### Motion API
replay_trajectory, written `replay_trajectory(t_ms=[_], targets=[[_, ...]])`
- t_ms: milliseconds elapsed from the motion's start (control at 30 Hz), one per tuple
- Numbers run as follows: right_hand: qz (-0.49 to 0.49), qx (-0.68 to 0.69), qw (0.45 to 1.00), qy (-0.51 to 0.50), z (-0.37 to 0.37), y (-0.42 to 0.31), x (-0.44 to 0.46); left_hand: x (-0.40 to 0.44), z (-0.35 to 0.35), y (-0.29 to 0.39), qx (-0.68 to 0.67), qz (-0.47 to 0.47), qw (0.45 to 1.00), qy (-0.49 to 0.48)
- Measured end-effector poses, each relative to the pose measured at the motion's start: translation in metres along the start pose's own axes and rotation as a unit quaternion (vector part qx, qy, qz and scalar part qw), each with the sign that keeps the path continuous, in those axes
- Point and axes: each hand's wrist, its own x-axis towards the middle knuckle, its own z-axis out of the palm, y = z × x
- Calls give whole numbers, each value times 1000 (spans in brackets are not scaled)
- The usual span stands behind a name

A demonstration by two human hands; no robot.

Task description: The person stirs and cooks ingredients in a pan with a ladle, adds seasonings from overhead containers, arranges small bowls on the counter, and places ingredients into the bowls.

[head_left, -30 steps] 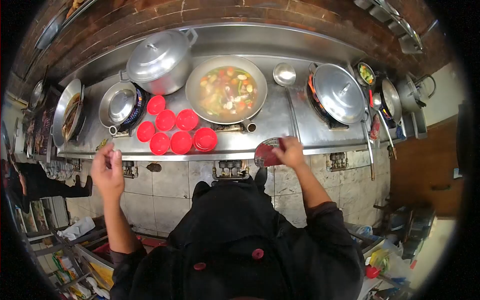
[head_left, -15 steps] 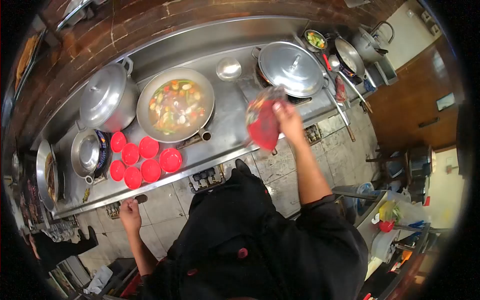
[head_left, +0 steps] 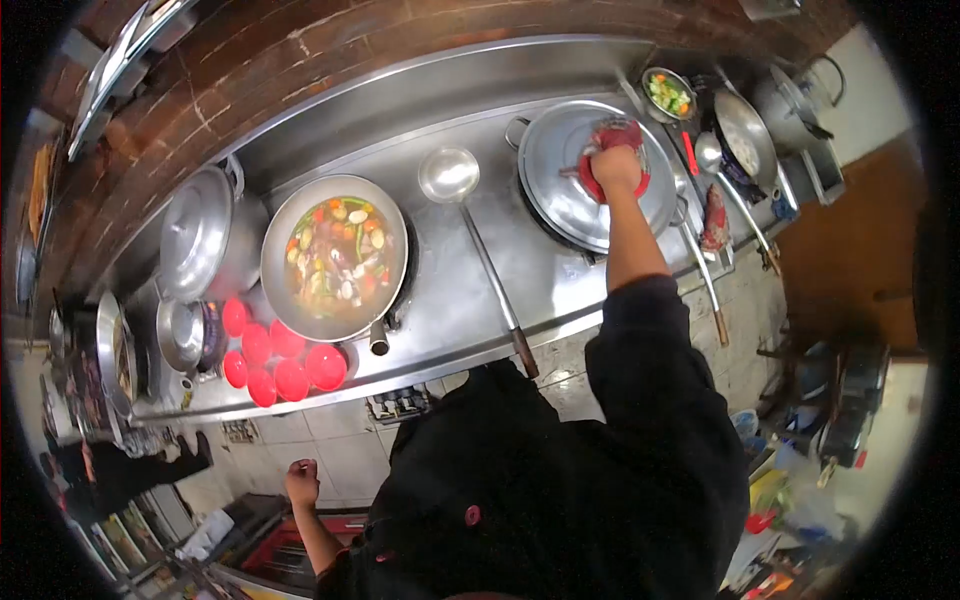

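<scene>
My right hand (head_left: 617,170) is closed on a red cloth (head_left: 640,180) and rests on top of the domed metal lid (head_left: 560,180) of a large pan. The lid's knob is hidden under the cloth and hand. My left hand (head_left: 303,482) hangs low over the floor, away from the counter, its fingers curled with nothing visible in them. Left of the lid lies a long-handled ladle (head_left: 449,176) on the steel counter. Beyond it a wide pan (head_left: 335,260) holds broth with vegetable pieces.
Several red bowls (head_left: 291,380) stand near the counter edge beside a lidded pot (head_left: 200,235). At right are a small pan of vegetables (head_left: 668,94), another pan (head_left: 744,135) and a second red cloth (head_left: 715,218). Another person in dark clothes (head_left: 130,475) is at far left.
My right hand has carried the red cloth from the counter's front edge to the lid. My left hand has dropped back from the counter. The view has turned right.
</scene>
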Motion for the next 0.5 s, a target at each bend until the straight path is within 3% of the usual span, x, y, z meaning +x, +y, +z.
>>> replay_trajectory(t_ms=[67,100,133,200,233,267,333,367,400,467,500], targets=[[74,81,994,15,-1,5,6,-14,20,-22,-35,-37,999,-3],[93,98,989,60,-12,4,0,-11,31,-77,2,44,998,-40],[90,99,989,64,-30,4,2,-13,41,-82,70,124,988,-60],[101,236,961,106,-52,16,1,-29,50,-86,232,279,929,-71],[68,434,889,127,-40,31,20,-30,49,-102,239,278,927,-80],[30,612,776,150,-33,39,45,-29,58,-115,293,275,909,-113],[11,807,578,121,-65,14,54,-21,86,-158,389,268,865,-169],[18,842,536,61,-68,8,64,-15,88,-168,338,395,837,-173],[23,872,490,-2,-68,3,75,-14,94,-165,336,397,838,-167],[16,860,506,-62,-68,-23,76,-22,99,-160,368,270,876,-155],[4,901,431,-55,-81,-59,52,-25,98,-159,368,265,879,-146]])
